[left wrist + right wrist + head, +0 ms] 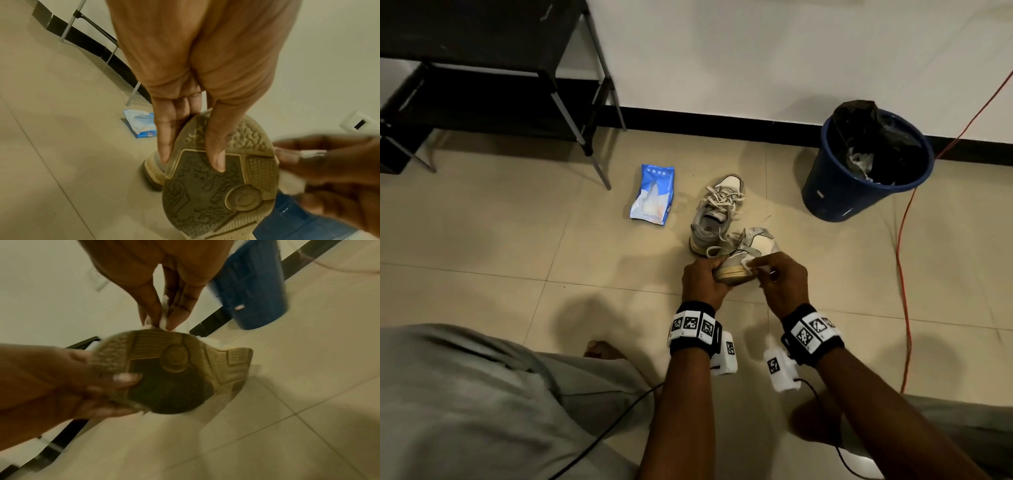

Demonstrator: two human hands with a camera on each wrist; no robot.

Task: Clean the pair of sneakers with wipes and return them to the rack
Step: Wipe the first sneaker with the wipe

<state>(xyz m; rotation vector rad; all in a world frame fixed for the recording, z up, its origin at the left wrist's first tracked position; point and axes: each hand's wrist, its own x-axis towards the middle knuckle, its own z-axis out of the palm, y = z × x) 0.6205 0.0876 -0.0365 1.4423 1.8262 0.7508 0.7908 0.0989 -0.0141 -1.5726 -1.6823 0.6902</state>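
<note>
My left hand (705, 274) grips the heel of a grey and white sneaker (746, 251), lifted off the floor and tilted on its side. Its worn tan sole (218, 186) faces both wrist cameras, with my left thumb and fingers (213, 155) curled over it. My right hand (780, 274) pinches a white wipe (164, 321) against the sole's side edge (156, 333). The other sneaker (717, 209) stands upright on the floor just beyond, laces loose. A blue wipes pack (654, 195) lies to its left. The black rack (493, 68) stands at the back left.
A blue bin (859, 168) with a black liner and crumpled white waste stands at the right by the wall. An orange cable (904, 260) runs down the floor on the right. My knees and a bare foot (602, 349) are near the bottom.
</note>
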